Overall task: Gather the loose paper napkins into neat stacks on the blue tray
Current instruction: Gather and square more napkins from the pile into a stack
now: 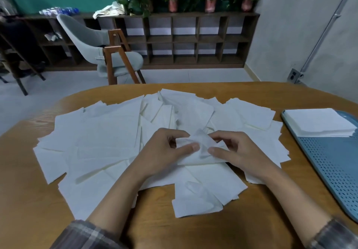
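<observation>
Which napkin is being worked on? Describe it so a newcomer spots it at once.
On the wooden table, look at the near middle of the loose napkin spread. Between the left hand and right hand is one napkin, pinched by both. Unlike its flat neighbours, it is lifted and crumpled into a peak.

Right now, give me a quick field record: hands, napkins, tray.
loose napkins: spread overlapping across the wooden table
held napkin: crumpled, over the loose ones
left hand: pinches the held napkin
right hand: pinches the same napkin
blue tray: at the table's right, near part bare
stack: one neat stack on the tray's far end
</observation>
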Action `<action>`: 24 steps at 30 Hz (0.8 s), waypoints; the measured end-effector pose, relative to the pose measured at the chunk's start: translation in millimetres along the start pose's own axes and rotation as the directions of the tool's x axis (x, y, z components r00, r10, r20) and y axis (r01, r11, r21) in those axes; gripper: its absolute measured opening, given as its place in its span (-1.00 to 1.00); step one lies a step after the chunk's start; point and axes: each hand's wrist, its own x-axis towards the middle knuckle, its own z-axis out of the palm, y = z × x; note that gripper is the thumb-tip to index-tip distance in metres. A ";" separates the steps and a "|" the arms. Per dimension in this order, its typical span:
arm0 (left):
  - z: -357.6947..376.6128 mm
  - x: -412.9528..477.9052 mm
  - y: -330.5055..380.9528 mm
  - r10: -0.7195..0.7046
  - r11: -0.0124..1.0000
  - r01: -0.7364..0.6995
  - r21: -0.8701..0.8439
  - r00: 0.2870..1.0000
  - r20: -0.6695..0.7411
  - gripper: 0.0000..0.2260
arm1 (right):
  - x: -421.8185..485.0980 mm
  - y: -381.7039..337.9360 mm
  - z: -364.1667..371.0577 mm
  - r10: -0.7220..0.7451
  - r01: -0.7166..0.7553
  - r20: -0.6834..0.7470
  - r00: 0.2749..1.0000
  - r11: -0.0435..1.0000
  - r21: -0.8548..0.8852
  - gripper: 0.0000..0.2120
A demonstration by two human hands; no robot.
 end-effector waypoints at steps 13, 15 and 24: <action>9.6 -8.2 19.1 -0.078 0.981 0.072 -0.183 0.997 -0.026 -0.80 | -6.7 -3.7 2.6 0.028 0.003 -0.259 0.965 0.993 0.120 -0.90; 10.3 -6.5 16.9 -0.114 0.982 0.107 -0.155 0.993 -0.037 -0.79 | -6.3 -4.1 2.8 0.028 0.014 -0.272 0.962 0.989 0.149 -0.92; 9.2 -2.0 5.8 -0.184 0.974 0.144 -0.177 0.953 -0.239 -0.87 | -6.4 -9.0 4.5 0.114 -0.058 -0.206 0.972 0.964 0.261 -0.76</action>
